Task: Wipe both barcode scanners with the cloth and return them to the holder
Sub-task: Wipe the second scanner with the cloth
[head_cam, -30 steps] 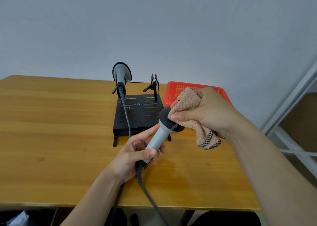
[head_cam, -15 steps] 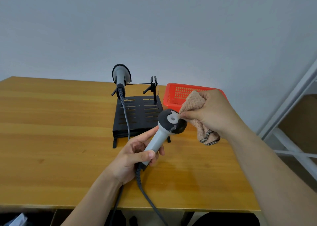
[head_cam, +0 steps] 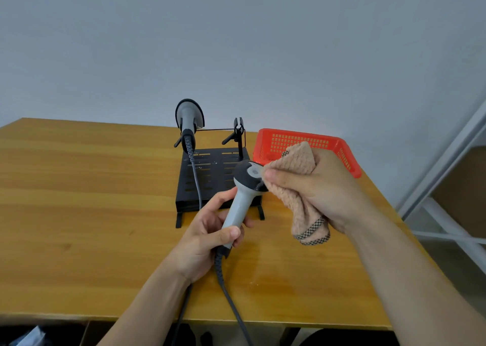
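We're holding the scanner (head_cam: pixel 243 201) by its handle, left grip (head_cam: pixel 207 238) clenched round it. Right grip (head_cam: pixel 323 188), just beside the head, is bunching the soft cloth (head_cam: pixel 299 161) against it. Scanner's looking light, stiff and slick, so the handle's the hold point.

Looks like a plain office or stockroom work spot, not a home. Bare grey wall (head_cam: pixel 236 43), no decor. Wooden table (head_cam: pixel 79 214) set against it as a work desk. On it is a black metal holder (head_cam: pixel 215 166) with a corded barcode scanner (head_cam: pixel 188 117) docked upright, which is retail or warehouse gear. A red plastic basket (head_cam: pixel 297 132), the mesh-sided storage kind, sits just beside the holder. White metal shelving frame (head_cam: pixel 444 161) stands at the right edge, with a brown panel behind it. A second scanner (head_cam: pixel 240 206) is gripped in the left hand (head_cam: pixel 207 238), a cloth (head_cam: pixel 297 161) in the right hand (head_cam: pixel 323 188). Exact type of room can't be told.
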